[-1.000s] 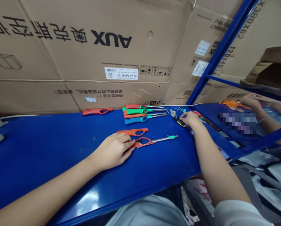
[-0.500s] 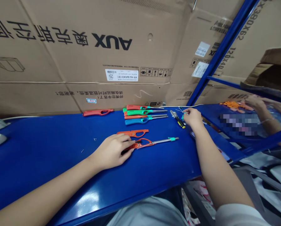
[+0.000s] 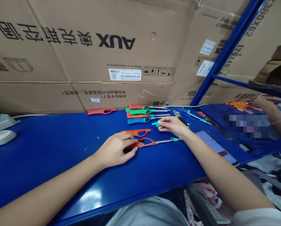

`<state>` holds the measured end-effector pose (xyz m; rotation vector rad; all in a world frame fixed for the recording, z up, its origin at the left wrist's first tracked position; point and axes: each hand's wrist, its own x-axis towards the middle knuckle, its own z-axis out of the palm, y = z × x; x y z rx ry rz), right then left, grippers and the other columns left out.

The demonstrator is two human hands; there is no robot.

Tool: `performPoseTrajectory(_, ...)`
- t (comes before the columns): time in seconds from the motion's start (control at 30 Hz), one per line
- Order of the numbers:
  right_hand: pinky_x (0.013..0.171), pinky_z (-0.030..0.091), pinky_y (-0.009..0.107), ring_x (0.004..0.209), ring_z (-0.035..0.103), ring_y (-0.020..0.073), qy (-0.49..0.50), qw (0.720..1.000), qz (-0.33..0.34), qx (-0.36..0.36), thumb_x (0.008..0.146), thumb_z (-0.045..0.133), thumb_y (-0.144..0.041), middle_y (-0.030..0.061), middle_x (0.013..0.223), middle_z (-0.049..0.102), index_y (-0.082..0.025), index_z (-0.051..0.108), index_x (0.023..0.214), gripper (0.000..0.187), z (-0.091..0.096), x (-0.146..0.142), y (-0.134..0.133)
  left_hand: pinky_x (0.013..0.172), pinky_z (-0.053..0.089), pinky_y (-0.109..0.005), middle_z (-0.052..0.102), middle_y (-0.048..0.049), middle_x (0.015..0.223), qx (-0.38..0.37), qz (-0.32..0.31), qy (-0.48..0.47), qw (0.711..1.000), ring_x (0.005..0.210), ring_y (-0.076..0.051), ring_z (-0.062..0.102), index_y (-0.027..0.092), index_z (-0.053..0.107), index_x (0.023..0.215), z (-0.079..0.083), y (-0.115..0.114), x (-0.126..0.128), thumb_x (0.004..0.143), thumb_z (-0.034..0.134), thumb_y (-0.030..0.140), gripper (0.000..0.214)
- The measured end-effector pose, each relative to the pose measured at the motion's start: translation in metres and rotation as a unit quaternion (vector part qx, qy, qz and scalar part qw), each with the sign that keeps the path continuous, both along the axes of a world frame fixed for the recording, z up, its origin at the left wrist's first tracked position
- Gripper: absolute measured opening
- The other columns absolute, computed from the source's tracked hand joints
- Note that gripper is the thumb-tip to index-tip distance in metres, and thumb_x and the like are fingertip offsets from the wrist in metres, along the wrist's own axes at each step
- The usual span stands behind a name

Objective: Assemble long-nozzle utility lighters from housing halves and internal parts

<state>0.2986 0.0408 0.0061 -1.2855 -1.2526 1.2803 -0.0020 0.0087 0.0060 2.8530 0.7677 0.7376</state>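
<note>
My left hand (image 3: 118, 147) is closed around the handle end of an opened orange gas lighter (image 3: 148, 140), pinning it to the table. From that lighter a metal tube (image 3: 164, 141) runs right, with a green collar (image 3: 174, 139) near its tip. My right hand (image 3: 172, 125) pinches a small green plastic trigger (image 3: 156, 124) just above the lighter. Behind my left hand lies a separate orange handle half (image 3: 140, 132). Beyond it are stacked finished-looking lighters, among them a blue lighter (image 3: 138, 120), a green lighter (image 3: 139, 111) and a red lighter (image 3: 139, 107).
A red handle shell (image 3: 101, 111) lies at the back left. Right of the stack are a yellow-black tool (image 3: 184, 122), partly hidden, and a loose metal tube (image 3: 195, 116) with green parts. A phone (image 3: 215, 147) lies at the right edge. A co-worker's hand (image 3: 264, 103) is beyond the blue frame (image 3: 227, 51).
My right hand has come left from the loose parts at the back right, bringing the green trigger over near the orange lighter. My left hand keeps its hold on the lighter.
</note>
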Motion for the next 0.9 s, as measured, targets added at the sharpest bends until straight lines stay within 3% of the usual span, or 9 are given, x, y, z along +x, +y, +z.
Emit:
performPoseTrajectory(0.13,0.066,0.064,0.023,0.064,0.072,0.0120,0.059,0.996,0.060,0.001,0.065,0.090,-0.040,0.0010,0.066,0.072,-0.016,0.070,0.082,0.036,0.007,-0.018,-0.010,0.092,0.056,-0.039,0.071,-0.0122,0.120,0.002,0.013,-0.119,0.993,0.105,-0.025,0.067,0.017,0.067,0.126,-0.004,-0.004,0.007,0.092,0.065,0.034,0.038)
performPoseTrajectory(0.3,0.067,0.063,0.022,0.077,0.075,0.0137,0.112,0.981,0.158,0.005,0.072,0.086,-0.038,0.0022,0.083,0.076,-0.016,0.069,0.088,0.032,0.016,-0.044,-0.030,0.090,0.058,-0.033,0.074,-0.0089,0.113,-0.032,0.038,-0.208,0.977,0.100,-0.020,0.069,0.020,0.069,0.123,-0.009,-0.009,0.015,0.089,0.073,0.031,0.036)
performPoseTrajectory(0.43,0.069,0.063,0.023,0.077,0.076,0.0147,0.100,0.975,0.197,-0.009,0.076,0.084,-0.038,0.0044,0.081,0.077,-0.014,0.068,0.090,0.032,0.010,-0.059,-0.039,0.084,0.058,-0.025,0.074,-0.0069,0.105,-0.019,0.005,-0.260,0.965,0.092,-0.015,0.071,0.020,0.072,0.116,-0.008,-0.012,0.016,0.091,0.069,0.018,0.025)
performPoseTrajectory(0.53,0.067,0.063,0.024,0.078,0.076,0.0164,0.095,0.973,0.210,0.001,0.075,0.084,-0.038,0.0048,0.080,0.077,-0.014,0.069,0.089,0.032,0.005,-0.064,-0.039,0.079,0.058,-0.023,0.073,-0.0059,0.097,-0.003,-0.028,-0.272,0.962,0.085,-0.013,0.070,0.018,0.074,0.109,-0.006,-0.013,0.016,0.092,0.067,0.013,0.020)
performPoseTrajectory(0.63,0.063,0.063,0.024,0.071,0.075,0.0149,0.092,0.970,0.224,0.007,0.075,0.084,-0.037,0.0044,0.077,0.076,-0.013,0.073,0.093,0.031,0.004,-0.064,-0.038,0.078,0.059,-0.023,0.072,-0.0059,0.096,-0.003,-0.022,-0.271,0.962,0.084,-0.014,0.070,0.019,0.074,0.108,-0.005,-0.014,0.017,0.090,0.069,0.014,0.019)
performPoseTrajectory(0.9,0.081,0.064,0.033,0.091,0.076,0.0193,0.110,0.959,0.262,-0.005,0.072,0.087,-0.029,0.0076,0.101,0.078,-0.016,0.074,0.110,0.042,0.002,-0.061,-0.042,0.077,0.059,-0.023,0.070,-0.0068,0.097,0.017,-0.009,-0.249,0.968,0.084,-0.013,0.068,0.017,0.074,0.108,-0.006,-0.012,0.016,0.089,0.069,0.013,0.020)
